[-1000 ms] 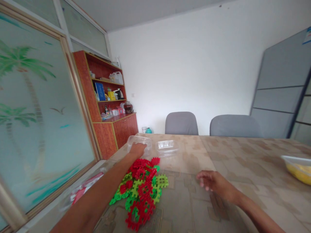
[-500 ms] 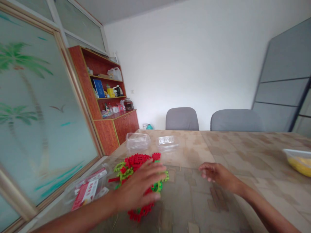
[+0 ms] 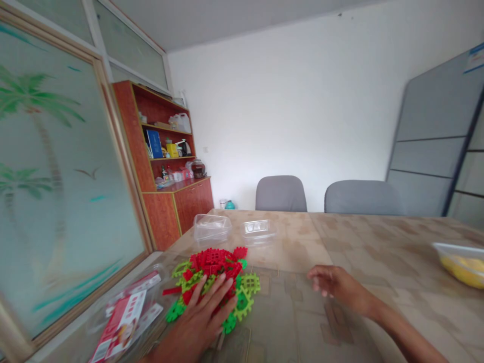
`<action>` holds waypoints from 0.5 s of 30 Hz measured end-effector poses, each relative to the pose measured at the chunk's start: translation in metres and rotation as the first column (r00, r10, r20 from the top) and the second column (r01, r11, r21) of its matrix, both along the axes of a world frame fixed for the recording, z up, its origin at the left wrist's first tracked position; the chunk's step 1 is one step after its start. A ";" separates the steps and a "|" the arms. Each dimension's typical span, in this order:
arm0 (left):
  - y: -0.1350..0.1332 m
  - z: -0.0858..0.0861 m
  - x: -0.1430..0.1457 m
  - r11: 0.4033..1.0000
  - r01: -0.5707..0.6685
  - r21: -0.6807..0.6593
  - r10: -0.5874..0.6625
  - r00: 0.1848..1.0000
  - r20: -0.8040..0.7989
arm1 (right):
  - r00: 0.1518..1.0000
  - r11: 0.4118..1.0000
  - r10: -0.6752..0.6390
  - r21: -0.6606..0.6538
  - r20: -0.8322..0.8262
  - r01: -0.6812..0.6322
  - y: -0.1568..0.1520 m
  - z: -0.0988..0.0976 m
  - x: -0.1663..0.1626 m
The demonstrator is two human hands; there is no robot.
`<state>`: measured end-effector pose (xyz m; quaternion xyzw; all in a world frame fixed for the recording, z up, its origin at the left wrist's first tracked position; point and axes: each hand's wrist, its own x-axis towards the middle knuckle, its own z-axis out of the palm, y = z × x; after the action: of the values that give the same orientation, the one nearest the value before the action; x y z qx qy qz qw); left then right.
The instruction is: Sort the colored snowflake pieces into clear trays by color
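A heap of plastic gear-like building pieces lies on the table at the near left: red pieces [image 3: 215, 258] on top, yellow-green pieces [image 3: 250, 283] and bright green pieces [image 3: 174, 311] around the edges. My left hand [image 3: 206, 315] lies over the near side of this heap with its fingers spread, touching the pieces and hiding some of them. Nothing shows gripped in it. My right hand [image 3: 335, 282] hovers above the table to the right, apart from the heap. Its fingers are loosely curled and slightly apart, with no object visible in them.
Two clear plastic containers, a left one [image 3: 212, 229] and a right one [image 3: 258, 232], stand behind the heap. Red-and-white packaging [image 3: 123, 322] lies at left. A clear tub with yellow contents [image 3: 463, 269] sits far right. Grey chairs [image 3: 280, 194] line the table's far side.
My left hand has come down and back toward me onto the heap, fingers now spread over it. The right hand stays almost in place. The view has tilted up slightly.
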<state>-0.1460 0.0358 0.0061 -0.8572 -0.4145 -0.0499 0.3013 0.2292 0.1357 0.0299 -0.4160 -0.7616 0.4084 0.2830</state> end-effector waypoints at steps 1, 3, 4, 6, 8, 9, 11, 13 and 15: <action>0.001 -0.001 0.000 1.000 0.021 0.006 -0.021 1.000 0.006 | 1.000 1.000 -0.005 0.001 -0.001 0.005 0.001 0.000 0.002; -0.001 0.000 0.005 0.997 0.081 0.018 -0.082 0.996 0.033 | 1.000 1.000 -0.015 0.005 -0.002 0.015 0.002 0.000 0.004; -0.004 0.003 0.010 0.993 0.116 0.023 -0.117 0.992 0.048 | 1.000 1.000 -0.020 0.008 -0.002 0.020 0.003 0.000 0.005; -0.010 0.012 0.026 0.979 0.196 0.047 -0.200 0.976 0.087 | 0.999 0.999 -0.033 0.019 0.003 0.033 0.002 0.004 0.008; -0.014 0.022 0.047 0.958 0.280 0.060 -0.285 0.953 0.103 | 0.998 0.998 -0.054 0.043 0.013 0.054 0.000 0.009 0.012; -0.014 0.026 0.059 0.947 0.315 0.059 -0.319 0.942 0.103 | 0.997 0.996 -0.071 0.060 0.020 0.069 -0.002 0.013 0.017; -0.012 0.030 0.084 0.923 0.381 0.056 -0.385 0.915 0.119 | 0.992 0.987 -0.122 0.106 0.036 0.118 -0.009 0.021 0.030; -0.006 0.024 0.112 0.889 0.452 0.069 -0.456 0.869 0.190 | 0.978 0.968 -0.205 0.160 0.046 0.195 -0.016 0.031 0.053; 0.001 0.010 0.142 0.842 0.531 0.098 -0.531 0.782 0.326 | 0.944 0.923 -0.329 0.223 0.036 0.313 -0.022 0.042 0.088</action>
<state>-0.0039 0.0373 0.0165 -0.9170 -0.2023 -0.2802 0.1992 0.3167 0.1139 0.0720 -0.5167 -0.7325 0.2569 0.3612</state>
